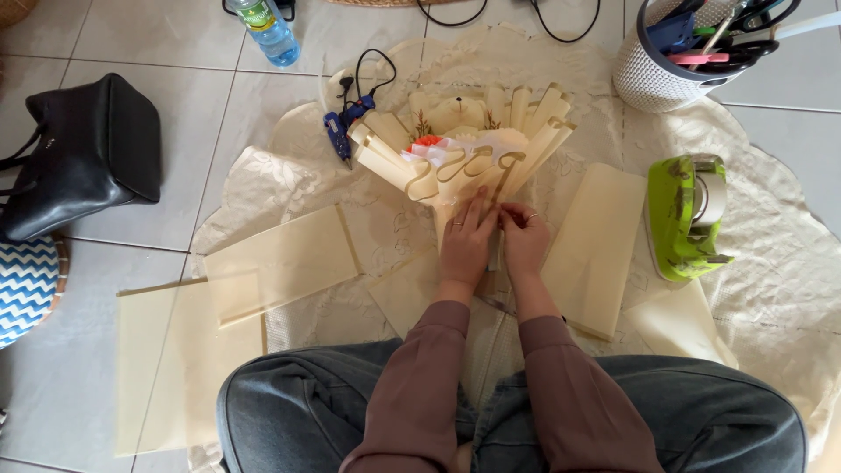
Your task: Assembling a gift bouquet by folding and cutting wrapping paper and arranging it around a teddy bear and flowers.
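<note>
A bouquet [464,149] wrapped in cream paper with gold edges lies on a cream lace cloth [771,263], its stem end pointing toward me. A small plush bear sits among the folds at its top. My left hand [466,241] presses on the narrow lower part of the wrap. My right hand [524,236] pinches the paper right beside it, at the neck of the bouquet. Both hands touch the wrap and each other.
Cream paper sheets [280,263] lie left, and another sheet [600,250] lies right. A green tape dispenser [688,215] sits at right, a blue glue gun [340,131] upper left, a white basket [653,74] of tools upper right, a black bag [83,153] and water bottle [267,31] on tiles.
</note>
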